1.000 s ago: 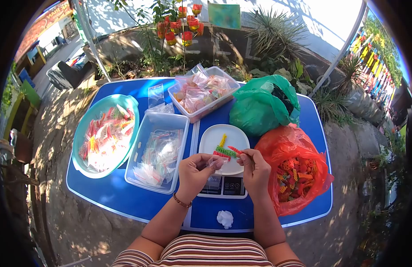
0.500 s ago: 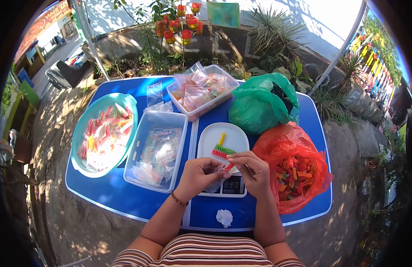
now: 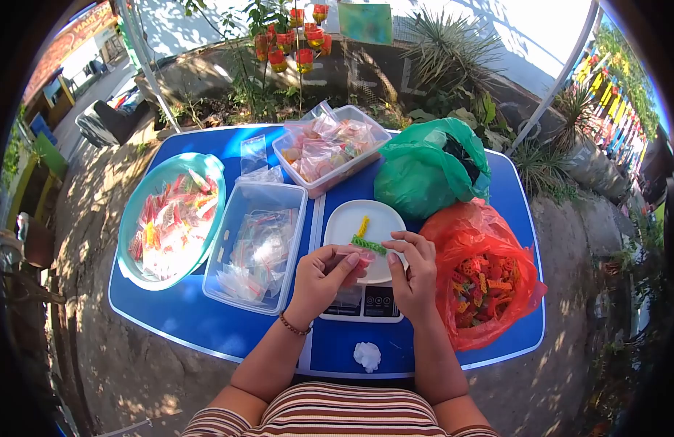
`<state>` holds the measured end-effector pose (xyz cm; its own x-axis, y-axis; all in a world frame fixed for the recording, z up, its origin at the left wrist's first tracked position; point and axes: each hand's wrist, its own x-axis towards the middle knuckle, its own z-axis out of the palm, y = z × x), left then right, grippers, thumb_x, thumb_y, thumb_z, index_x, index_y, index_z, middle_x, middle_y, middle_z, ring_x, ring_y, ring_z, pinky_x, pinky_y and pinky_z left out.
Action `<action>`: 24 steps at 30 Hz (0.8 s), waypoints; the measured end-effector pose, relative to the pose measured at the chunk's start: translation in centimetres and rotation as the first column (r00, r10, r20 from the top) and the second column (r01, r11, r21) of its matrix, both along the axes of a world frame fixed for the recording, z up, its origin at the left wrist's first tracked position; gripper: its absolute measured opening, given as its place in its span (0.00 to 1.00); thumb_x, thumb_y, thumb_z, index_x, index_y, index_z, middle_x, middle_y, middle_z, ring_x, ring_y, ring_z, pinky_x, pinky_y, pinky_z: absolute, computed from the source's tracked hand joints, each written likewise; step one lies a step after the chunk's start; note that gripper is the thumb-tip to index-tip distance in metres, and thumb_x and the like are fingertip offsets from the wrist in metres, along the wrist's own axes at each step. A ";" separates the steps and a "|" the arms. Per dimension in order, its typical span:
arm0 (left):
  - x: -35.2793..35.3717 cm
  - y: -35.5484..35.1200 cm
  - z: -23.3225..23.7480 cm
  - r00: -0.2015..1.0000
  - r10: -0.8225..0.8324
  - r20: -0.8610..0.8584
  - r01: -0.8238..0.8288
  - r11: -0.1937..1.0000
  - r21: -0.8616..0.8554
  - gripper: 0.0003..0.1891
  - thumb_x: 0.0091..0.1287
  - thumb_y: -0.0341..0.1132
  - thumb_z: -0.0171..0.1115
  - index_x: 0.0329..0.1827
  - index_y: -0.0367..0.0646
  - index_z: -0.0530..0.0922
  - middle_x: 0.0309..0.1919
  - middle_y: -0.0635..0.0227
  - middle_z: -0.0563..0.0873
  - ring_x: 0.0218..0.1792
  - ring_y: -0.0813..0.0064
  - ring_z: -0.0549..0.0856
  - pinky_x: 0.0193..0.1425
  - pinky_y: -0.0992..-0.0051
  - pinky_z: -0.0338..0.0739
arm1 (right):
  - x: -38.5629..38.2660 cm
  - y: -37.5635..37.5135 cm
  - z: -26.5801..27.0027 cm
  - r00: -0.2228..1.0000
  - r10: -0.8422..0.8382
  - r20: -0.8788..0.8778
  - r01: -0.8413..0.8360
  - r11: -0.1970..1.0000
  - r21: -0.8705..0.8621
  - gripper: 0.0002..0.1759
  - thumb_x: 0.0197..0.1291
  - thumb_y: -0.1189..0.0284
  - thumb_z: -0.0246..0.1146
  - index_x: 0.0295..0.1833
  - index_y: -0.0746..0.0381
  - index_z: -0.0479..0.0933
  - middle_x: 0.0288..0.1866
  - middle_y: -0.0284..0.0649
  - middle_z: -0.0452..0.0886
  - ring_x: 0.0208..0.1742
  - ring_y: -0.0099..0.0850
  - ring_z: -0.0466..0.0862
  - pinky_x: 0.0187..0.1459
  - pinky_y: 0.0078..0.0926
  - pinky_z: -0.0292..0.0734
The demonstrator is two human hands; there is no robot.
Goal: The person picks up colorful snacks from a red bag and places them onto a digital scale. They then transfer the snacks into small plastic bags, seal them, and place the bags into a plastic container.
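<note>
My left hand [image 3: 324, 275], a beaded bracelet at its wrist, pinches a small clear plastic bag [image 3: 364, 257] with reddish colour showing in it. The bag overlaps the white plate of a kitchen scale [image 3: 344, 215]. Beside it, my right hand [image 3: 415, 275] has thumb and fingers apart, its index fingertip close to the end of a green spiral-shaped piece [image 3: 371, 245] on the plate. A yellow piece [image 3: 363, 226] lies just beyond the green one. Below my hands shows the scale's dark button panel [image 3: 379, 301].
A red plastic bag [image 3: 490, 339] of colourful pieces stands right, a green bag [image 3: 417, 182] behind it. Left are a tub of small clear bags [image 3: 214, 273] and a teal basin [image 3: 125, 251] of filled packets. Another packet-filled tub [image 3: 351, 171] stands behind. Crumpled white tissue [image 3: 367, 356] lies in front.
My hands have moved apart from their shared pinch around a red piece. The left has risen slightly with the bag; the right has opened and lifted toward the green piece.
</note>
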<state>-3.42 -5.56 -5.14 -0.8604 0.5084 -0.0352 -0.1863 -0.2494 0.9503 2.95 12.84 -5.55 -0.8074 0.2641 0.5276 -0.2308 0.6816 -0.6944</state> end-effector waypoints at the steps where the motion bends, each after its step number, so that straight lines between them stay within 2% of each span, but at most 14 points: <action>1: -0.1 -0.1 -0.1 0.999 0.043 -0.033 -0.043 0.999 -0.011 0.12 0.77 0.32 0.67 0.54 0.30 0.84 0.43 0.61 0.92 0.43 0.80 0.91 0.49 0.82 0.86 | -0.2 0.1 -0.5 0.999 -0.050 0.013 0.048 0.993 0.109 0.12 0.63 0.73 0.67 0.51 0.61 0.88 0.61 0.44 0.83 0.59 0.43 0.76 0.61 0.41 0.72; 3: -0.3 -0.3 -0.7 0.988 0.122 -0.098 -0.125 0.992 -0.029 0.10 0.77 0.31 0.65 0.53 0.31 0.84 0.43 0.61 0.92 0.43 0.79 0.91 0.48 0.82 0.86 | -0.4 0.2 -1.2 0.987 -0.158 0.027 0.141 0.936 0.323 0.13 0.63 0.73 0.67 0.52 0.60 0.89 0.60 0.43 0.83 0.58 0.45 0.76 0.61 0.42 0.72; 4: -0.2 0.0 -0.8 0.967 0.206 -0.148 -0.210 0.978 -0.011 0.08 0.76 0.28 0.65 0.52 0.30 0.84 0.42 0.60 0.92 0.42 0.80 0.91 0.46 0.83 0.86 | -0.4 0.0 -1.2 0.985 -0.171 0.040 0.146 0.925 0.350 0.13 0.62 0.74 0.68 0.52 0.60 0.89 0.59 0.43 0.83 0.58 0.45 0.76 0.61 0.42 0.73; 6: 0.0 0.2 -0.6 0.949 0.250 -0.191 -0.254 0.967 0.006 0.09 0.75 0.26 0.68 0.52 0.30 0.83 0.42 0.59 0.92 0.41 0.80 0.91 0.46 0.83 0.85 | -0.5 -0.5 -1.1 0.979 -0.193 0.066 0.150 0.902 0.405 0.13 0.60 0.74 0.70 0.52 0.61 0.89 0.59 0.44 0.83 0.58 0.46 0.76 0.61 0.42 0.74; 9: 0.0 -0.2 -0.5 0.951 0.232 -0.203 -0.237 0.971 -0.004 0.11 0.72 0.26 0.71 0.52 0.29 0.83 0.41 0.59 0.92 0.40 0.81 0.90 0.45 0.82 0.85 | -0.7 -0.6 -1.7 0.975 -0.205 0.089 0.156 0.909 0.387 0.13 0.59 0.74 0.71 0.50 0.62 0.88 0.58 0.43 0.84 0.59 0.45 0.76 0.61 0.43 0.74; 12: -0.1 0.0 -1.1 0.946 0.232 -0.227 -0.231 0.972 0.033 0.11 0.70 0.26 0.73 0.51 0.30 0.82 0.39 0.58 0.92 0.39 0.80 0.91 0.43 0.81 0.85 | -0.7 -0.3 -1.7 0.987 -0.150 0.057 0.124 0.938 0.324 0.13 0.58 0.77 0.71 0.50 0.63 0.87 0.58 0.43 0.84 0.55 0.46 0.78 0.59 0.44 0.76; 15: -0.1 0.3 -1.2 0.953 0.233 -0.195 -0.221 0.972 0.082 0.12 0.69 0.25 0.74 0.50 0.32 0.82 0.37 0.58 0.92 0.37 0.80 0.91 0.39 0.82 0.85 | -0.9 0.2 -2.1 0.993 -0.116 0.003 0.112 0.962 0.248 0.10 0.60 0.80 0.69 0.48 0.63 0.86 0.48 0.42 0.85 0.46 0.42 0.81 0.50 0.37 0.78; 16: 0.0 0.3 -1.1 0.959 0.226 -0.171 -0.213 0.973 0.095 0.12 0.68 0.25 0.75 0.49 0.32 0.82 0.37 0.59 0.92 0.36 0.80 0.91 0.38 0.83 0.84 | -0.8 0.1 -1.8 0.995 -0.097 -0.028 0.100 0.985 0.142 0.10 0.61 0.82 0.68 0.49 0.64 0.86 0.46 0.42 0.85 0.44 0.39 0.82 0.47 0.33 0.79; 18: 0.1 0.0 -0.5 0.947 0.207 -0.244 -0.217 0.976 -0.012 0.13 0.65 0.25 0.77 0.48 0.33 0.82 0.35 0.60 0.92 0.34 0.81 0.91 0.38 0.83 0.84 | -0.5 -0.4 -0.8 0.993 -0.068 -0.095 0.061 0.996 -0.071 0.11 0.64 0.84 0.67 0.51 0.66 0.85 0.43 0.42 0.85 0.40 0.34 0.84 0.41 0.26 0.79; 19: 0.2 -0.1 -0.4 0.941 0.193 -0.278 -0.220 0.973 -0.066 0.13 0.64 0.25 0.78 0.47 0.33 0.82 0.35 0.61 0.92 0.34 0.81 0.90 0.38 0.84 0.84 | -0.3 -0.4 -0.7 0.987 -0.063 -0.151 0.045 0.992 -0.120 0.11 0.66 0.84 0.66 0.52 0.67 0.85 0.43 0.41 0.85 0.40 0.31 0.84 0.39 0.24 0.78; 21: 0.2 -0.1 -0.6 0.946 0.189 -0.263 -0.212 0.975 -0.062 0.14 0.63 0.25 0.80 0.46 0.33 0.82 0.34 0.62 0.92 0.33 0.81 0.90 0.39 0.84 0.84 | -0.2 -0.3 -0.5 0.963 -0.060 -0.265 0.003 0.978 -0.210 0.10 0.69 0.83 0.65 0.54 0.68 0.84 0.43 0.40 0.85 0.40 0.24 0.84 0.37 0.19 0.77; 22: 0.2 -0.1 -0.8 0.949 0.187 -0.254 -0.209 0.976 -0.062 0.14 0.62 0.25 0.81 0.45 0.33 0.82 0.34 0.63 0.91 0.33 0.81 0.90 0.39 0.85 0.84 | 0.0 -0.4 -0.3 0.954 -0.033 -0.298 -0.056 0.957 -0.286 0.11 0.72 0.83 0.64 0.57 0.69 0.83 0.44 0.38 0.84 0.44 0.19 0.83 0.43 0.16 0.77; 24: 0.2 0.1 -1.2 0.951 0.171 -0.259 -0.186 0.982 -0.033 0.14 0.61 0.28 0.82 0.44 0.34 0.83 0.34 0.64 0.92 0.33 0.84 0.89 0.37 0.85 0.84 | 0.2 -0.6 -0.1 0.946 -0.022 -0.324 -0.111 0.915 -0.387 0.12 0.72 0.83 0.65 0.58 0.70 0.82 0.47 0.39 0.84 0.45 0.20 0.83 0.47 0.16 0.77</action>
<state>-3.18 -5.42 -6.29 -0.9212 0.3491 0.1720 0.1056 -0.2010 0.9739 3.18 12.22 -5.70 -0.6321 0.4717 0.6147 -0.5058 0.3498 -0.7885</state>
